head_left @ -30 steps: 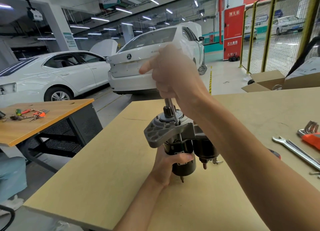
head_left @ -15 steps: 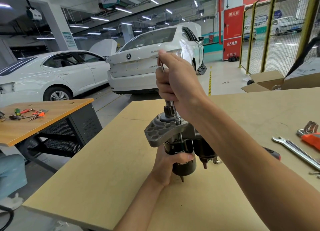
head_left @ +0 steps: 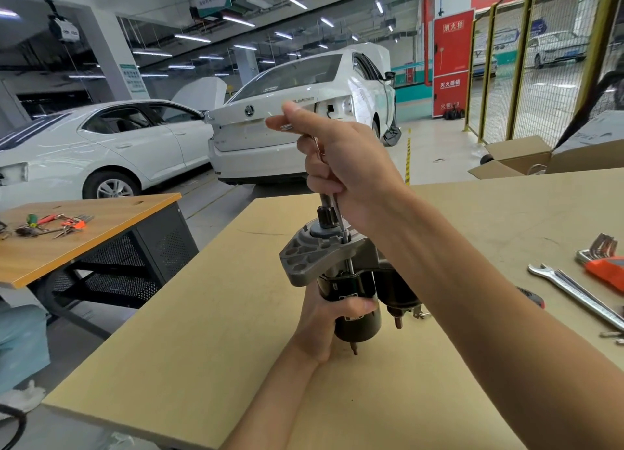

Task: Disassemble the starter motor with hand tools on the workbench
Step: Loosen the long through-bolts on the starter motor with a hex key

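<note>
The starter (head_left: 341, 280) stands upright at the centre of the frame, its black body pointing down onto the workbench (head_left: 202, 348) and its grey cast nose housing on top. The pinion shaft projects upward from the housing. A second, smaller black cylinder, the solenoid (head_left: 395, 291), sits against the right side of the body, partly hidden behind the forearm.

The left hand (head_left: 324, 324) grasps the black body from the lower left, fingers wrapped around it with the fingertips showing on the front face near a white label.

The right hand (head_left: 341, 166) is above the starter, in the upper centre of the frame. It is clenched around a thin metal key (head_left: 342, 220). The long leg of the key runs straight down beside the pinion shaft and meets the top of the grey housing. The short leg projects to the left at the top, pinched between thumb and forefinger.

On the right edge of the frame, a spanner (head_left: 574, 291) lies flat on the workbench, and a key set (head_left: 604, 264) with an orange holder lies just beyond it. A small part of a red-and-black tool shows just past the right forearm; its kind cannot be determined.

At left, a second table (head_left: 101, 233) carries a loose group of hand tools.
</note>
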